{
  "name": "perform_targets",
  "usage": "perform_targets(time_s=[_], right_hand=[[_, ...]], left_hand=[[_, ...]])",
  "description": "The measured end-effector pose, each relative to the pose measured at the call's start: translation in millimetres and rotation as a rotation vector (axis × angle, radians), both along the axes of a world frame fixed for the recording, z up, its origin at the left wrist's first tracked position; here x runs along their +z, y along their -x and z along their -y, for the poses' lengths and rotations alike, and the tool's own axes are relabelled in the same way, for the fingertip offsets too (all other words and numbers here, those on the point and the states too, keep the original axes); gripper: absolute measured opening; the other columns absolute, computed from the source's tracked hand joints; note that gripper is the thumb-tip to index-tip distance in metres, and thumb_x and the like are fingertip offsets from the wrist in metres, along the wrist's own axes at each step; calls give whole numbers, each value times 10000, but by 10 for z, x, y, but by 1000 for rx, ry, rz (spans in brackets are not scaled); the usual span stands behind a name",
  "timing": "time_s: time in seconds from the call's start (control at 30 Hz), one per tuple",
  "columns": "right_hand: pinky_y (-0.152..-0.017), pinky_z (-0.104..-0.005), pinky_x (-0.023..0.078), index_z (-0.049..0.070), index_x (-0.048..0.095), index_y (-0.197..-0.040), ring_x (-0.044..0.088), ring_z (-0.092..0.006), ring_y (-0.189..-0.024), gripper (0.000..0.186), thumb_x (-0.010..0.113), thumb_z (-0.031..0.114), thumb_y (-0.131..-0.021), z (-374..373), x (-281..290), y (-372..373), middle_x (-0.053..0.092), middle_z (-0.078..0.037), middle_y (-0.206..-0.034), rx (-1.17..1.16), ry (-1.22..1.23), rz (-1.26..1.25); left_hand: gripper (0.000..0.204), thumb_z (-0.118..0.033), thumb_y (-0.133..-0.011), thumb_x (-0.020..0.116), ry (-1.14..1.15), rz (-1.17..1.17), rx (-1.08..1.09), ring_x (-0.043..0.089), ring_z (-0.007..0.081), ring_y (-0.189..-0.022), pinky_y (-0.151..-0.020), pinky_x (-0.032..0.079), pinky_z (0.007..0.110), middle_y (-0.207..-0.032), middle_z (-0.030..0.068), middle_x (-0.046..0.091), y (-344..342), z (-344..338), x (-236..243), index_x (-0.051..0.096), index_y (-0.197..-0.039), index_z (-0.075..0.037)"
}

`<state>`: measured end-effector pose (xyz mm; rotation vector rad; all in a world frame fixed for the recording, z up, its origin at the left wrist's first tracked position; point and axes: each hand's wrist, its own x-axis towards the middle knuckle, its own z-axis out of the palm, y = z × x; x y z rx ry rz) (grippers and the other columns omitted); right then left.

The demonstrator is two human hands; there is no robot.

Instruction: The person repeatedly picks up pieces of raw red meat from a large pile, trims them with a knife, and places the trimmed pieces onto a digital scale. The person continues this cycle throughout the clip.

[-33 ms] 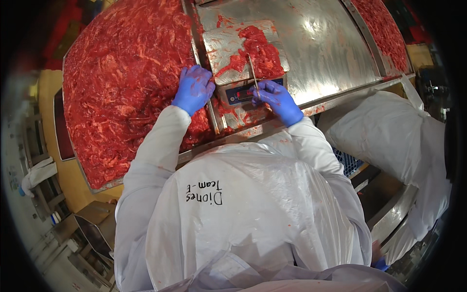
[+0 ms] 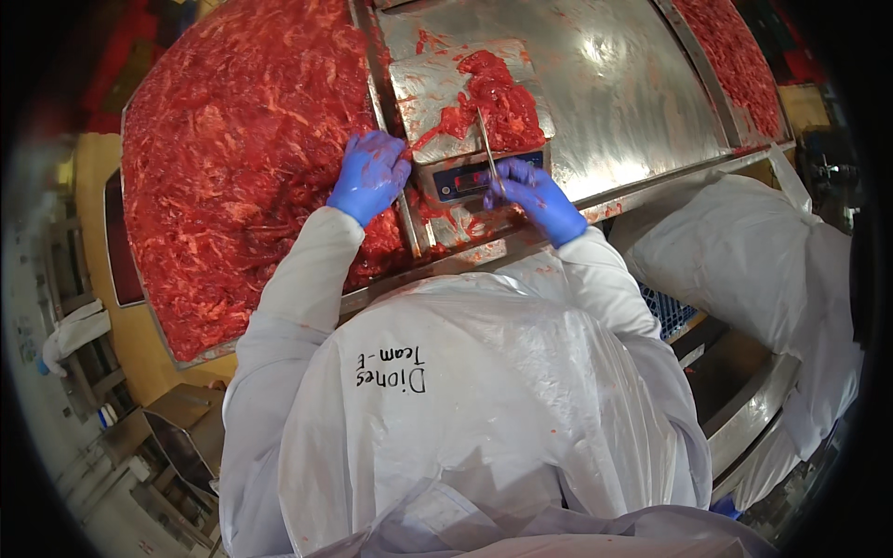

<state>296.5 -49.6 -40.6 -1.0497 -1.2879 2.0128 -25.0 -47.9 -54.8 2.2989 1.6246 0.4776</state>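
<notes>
A heap of red meat pieces (image 2: 233, 139) fills the large left section, bordered by a steel rail (image 2: 377, 70). My left hand (image 2: 367, 177), in a blue glove, rests at that rail with curled fingers; whatever is under them is hidden. My right hand (image 2: 530, 200), also gloved, grips a thin metal tool (image 2: 484, 139), its tip at a lump of meat (image 2: 507, 112) lying on the square plate (image 2: 419, 93) of a scale. The scale's dark display panel (image 2: 446, 189) is just left of my right hand.
A steel work surface (image 2: 633, 102) spans the right, with more meat (image 2: 735, 65) beyond a divider. A person in white (image 2: 735, 260) stands close at right, above a blue crate (image 2: 665, 307). A steel bin (image 2: 186, 428) is lower left; another white sleeve (image 2: 70, 335) shows at far left.
My right hand and the tool have shifted slightly right and toward me. My left hand is nearly where it was.
</notes>
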Motion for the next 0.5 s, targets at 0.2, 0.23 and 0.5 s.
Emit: perform_targets(time_s=[0.2, 0.23, 0.5], right_hand=[[-938, -345, 556, 12, 662, -1262, 675, -182, -902, 359, 676, 307, -1059, 99, 23, 281, 677, -51, -931, 56, 226, -210], [-922, -343, 562, 11, 667, -1259, 676, -178, -894, 345, 682, 290, -1055, 13, 78, 390, 678, -51, -926, 14, 258, -233], [-907, -334, 569, 27, 714, -1207, 706, -159, -935, 278, 764, 173, -976, 155, -69, 339, 729, -58, -1003, 437, 174, 86]], left_hand=[[293, -197, -976, 656, 227, 279, -79, 673, 465, -1036, -919, 552, 497, -1095, 257, 700, -149, 332, 237, 660, -1161, 30], [307, -192, -990, 635, 315, 245, -158, 677, 455, -1060, -942, 556, 481, -1133, 260, 702, -201, 373, 287, 659, -1201, 29], [317, -246, -925, 661, 247, -98, 312, 698, 413, -1063, -936, 564, 515, -1125, 211, 735, 961, 630, -144, 723, -1164, -47]])
